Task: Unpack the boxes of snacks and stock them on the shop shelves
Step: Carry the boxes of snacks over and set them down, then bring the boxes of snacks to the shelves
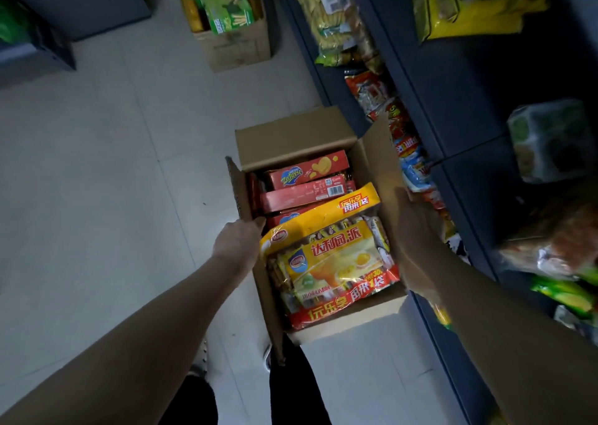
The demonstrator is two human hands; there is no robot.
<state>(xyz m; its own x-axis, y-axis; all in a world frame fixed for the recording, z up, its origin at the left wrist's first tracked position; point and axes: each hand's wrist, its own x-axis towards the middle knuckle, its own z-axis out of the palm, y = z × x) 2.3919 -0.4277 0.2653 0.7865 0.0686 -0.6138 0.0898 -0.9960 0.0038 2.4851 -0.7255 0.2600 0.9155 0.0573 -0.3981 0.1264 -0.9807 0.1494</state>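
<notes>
Gripping the left wall of the open cardboard box (291, 139), the left hand (239, 241) had its fingers (260, 222) curled narrowly over the rim and down into the box, with the back of the hand on the outside. The right hand (412, 227) lay against the outer face of the raised right flap (382, 172). That hand was in deep shadow, so it could not be determined whether its fingers were flat on the cardboard or hooked round the flap edge. Both forearms reached forward, one on each side of the box.

The box was positioned between the two hands, just beside the base of the dark shelf unit (453, 117). All its top flaps stood open. Whether it rested on the tiled floor (113, 165) or was held clear of it could not be determined.

Contents of the box:
- A large yellow bag of snack cakes (333, 256) with red bands lay on top at the near end, its upper edge tilted up toward the right flap.
- Several red biscuit cartons (307, 170) were stacked at the far end, partly under the bag.

The left fingertips were just beside the upper left corner of the yellow bag. Contact could not be confirmed.

Assorted snack packets (372, 91) filled the lower shelf to the right of the box. A second open carton (236, 45) stood farther along the aisle against the same unit and held green packets (223, 0).
</notes>
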